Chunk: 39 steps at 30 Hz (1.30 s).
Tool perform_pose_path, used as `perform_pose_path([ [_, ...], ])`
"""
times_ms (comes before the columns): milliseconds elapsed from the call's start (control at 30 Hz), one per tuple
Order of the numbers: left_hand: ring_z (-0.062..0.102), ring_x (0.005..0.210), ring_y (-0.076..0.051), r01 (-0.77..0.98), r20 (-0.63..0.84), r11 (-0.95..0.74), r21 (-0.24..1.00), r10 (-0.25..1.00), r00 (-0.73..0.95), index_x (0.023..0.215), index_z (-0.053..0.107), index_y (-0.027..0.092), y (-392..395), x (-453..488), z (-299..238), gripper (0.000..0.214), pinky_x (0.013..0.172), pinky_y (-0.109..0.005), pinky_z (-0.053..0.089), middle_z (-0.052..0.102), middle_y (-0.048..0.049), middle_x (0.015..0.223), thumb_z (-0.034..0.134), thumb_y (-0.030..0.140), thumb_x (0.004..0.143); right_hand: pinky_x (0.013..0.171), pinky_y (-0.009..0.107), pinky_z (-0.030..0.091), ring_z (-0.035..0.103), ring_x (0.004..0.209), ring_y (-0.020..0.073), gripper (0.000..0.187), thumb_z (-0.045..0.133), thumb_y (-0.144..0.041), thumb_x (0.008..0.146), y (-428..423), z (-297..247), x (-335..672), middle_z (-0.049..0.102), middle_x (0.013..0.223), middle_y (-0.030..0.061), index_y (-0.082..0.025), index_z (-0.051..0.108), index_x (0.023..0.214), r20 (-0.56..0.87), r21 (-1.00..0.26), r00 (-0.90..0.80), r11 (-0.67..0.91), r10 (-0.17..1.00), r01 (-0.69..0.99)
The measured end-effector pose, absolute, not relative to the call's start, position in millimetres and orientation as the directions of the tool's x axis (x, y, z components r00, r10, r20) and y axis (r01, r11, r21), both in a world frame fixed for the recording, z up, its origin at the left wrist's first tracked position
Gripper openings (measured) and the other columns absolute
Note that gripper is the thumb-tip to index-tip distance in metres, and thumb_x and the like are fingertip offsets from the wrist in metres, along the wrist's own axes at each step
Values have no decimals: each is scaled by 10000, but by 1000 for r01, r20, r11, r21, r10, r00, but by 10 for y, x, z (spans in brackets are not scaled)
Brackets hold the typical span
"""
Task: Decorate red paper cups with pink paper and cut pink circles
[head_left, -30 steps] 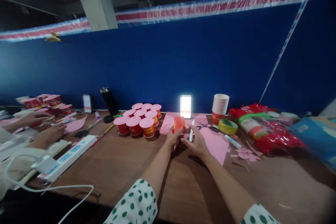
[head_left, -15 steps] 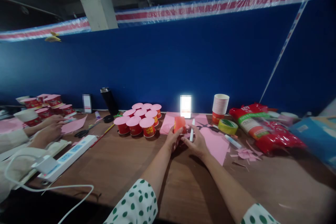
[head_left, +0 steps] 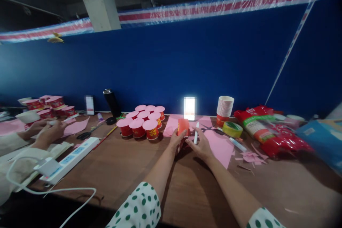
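My left hand (head_left: pixel 176 142) is closed around a small red paper cup (head_left: pixel 183 127) in the middle of the table. In my right hand (head_left: pixel 203 148) a slim white pen (head_left: pixel 196 134) stands nearly upright, close to the cup's right side. Pink paper sheets (head_left: pixel 221 146) lie beneath and beside my hands, with scissors (head_left: pixel 207 127) on them. To the left is a group of red cups topped with pink paper discs (head_left: pixel 137 124). A lit phone (head_left: pixel 190 108), its screen blurred, stands behind the cup.
A stack of paper cups (head_left: pixel 224 108), yellow tape (head_left: pixel 232 128), a red plastic bag (head_left: pixel 269 128) and pink scraps (head_left: pixel 251 156) lie right. Left are a power strip (head_left: pixel 73 158), a black bottle (head_left: pixel 111 102) and a co-worker's hands (head_left: pixel 48 133).
My hands, the cup and the pen hold almost the same pose. At the left, the co-worker's hands have lifted slightly and shifted left, with something small and pale between them.
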State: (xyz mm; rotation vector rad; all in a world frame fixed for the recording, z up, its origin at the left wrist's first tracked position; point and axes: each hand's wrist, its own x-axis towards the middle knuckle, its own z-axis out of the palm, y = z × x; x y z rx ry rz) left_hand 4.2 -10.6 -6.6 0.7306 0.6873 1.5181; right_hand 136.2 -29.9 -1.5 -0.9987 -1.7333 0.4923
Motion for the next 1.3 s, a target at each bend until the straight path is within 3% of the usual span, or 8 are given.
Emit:
perform_pose_path([
  [400,668,733,-177,-618,56,-72,783,997,-45,978,604,141,-109,41,-57,531,747,-309,509,698,-70,835,854,338,553,796,390,552,624,1018,254,639,653,-413,768,-292,-41,1357,610,1158,117,-213,409,1323,545,-753,-129,552,828,359],
  [667,665,701,-165,-613,50,-56,788,998,-26,1011,581,135,-119,40,-50,528,707,-310,516,697,-71,846,833,340,595,774,410,550,649,855,236,773,713,-422,700,-288,-48,1354,616,1132,117,-212,372,1362,529,-753,-116,528,841,392],
  [833,663,708,-166,-606,71,-65,793,997,-13,1023,585,127,-114,44,-63,529,695,-303,509,694,-82,882,825,347,606,791,412,547,632,946,257,739,701,-399,714,-269,-80,1357,614,1139,118,-204,391,1356,563,-720,-113,553,819,419],
  [1300,667,748,-179,-605,77,-62,793,997,-2,1044,580,132,-122,40,-70,530,721,-325,537,697,-88,899,818,343,619,809,415,553,630,963,257,664,655,-363,765,-259,-96,1355,603,1154,128,-204,392,1353,592,-694,-115,577,798,431],
])
